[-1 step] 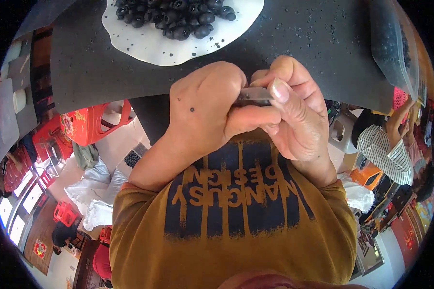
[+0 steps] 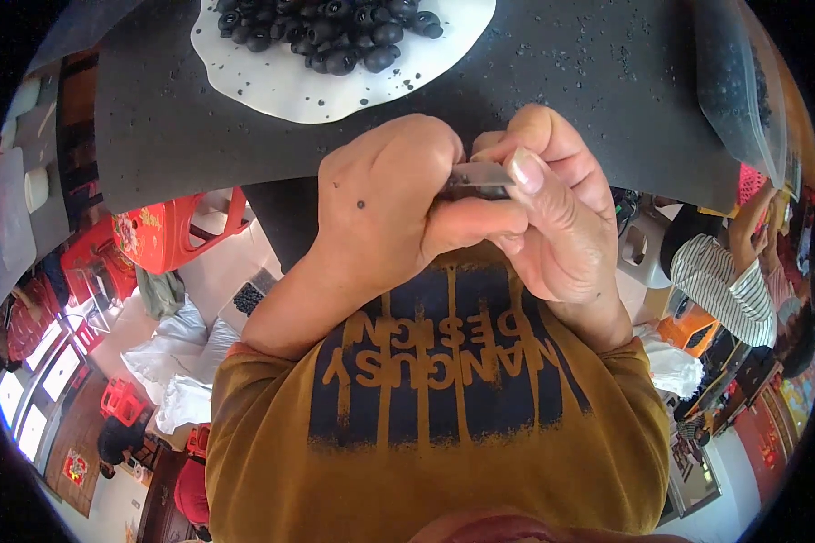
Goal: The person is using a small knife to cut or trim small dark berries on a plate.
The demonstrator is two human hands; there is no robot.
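Close in front of my chest, my two hands meet just off the near edge of the black table. My left hand (image 2: 380, 199) is closed round a small flat grey metal blade (image 2: 478, 176), its forefinger and thumb on either side. The fingers of my right hand (image 2: 566, 208) are curled, and its thumb tip presses at the blade's right end. Something dark shows along the blade's lower edge; what my right fingers pinch is hidden. Beyond my hands lies a white plate-like sheet (image 2: 326, 104) bearing a heap of small black ring-shaped pieces (image 2: 340, 36).
Black crumbs are strewn over the black table (image 2: 589, 118). A clear plastic container (image 2: 738, 90) stands at its right side. Red plastic stools (image 2: 163, 231) and white sacks (image 2: 172, 348) are at lower left. A person in a striped top (image 2: 724, 281) sits off to the right.
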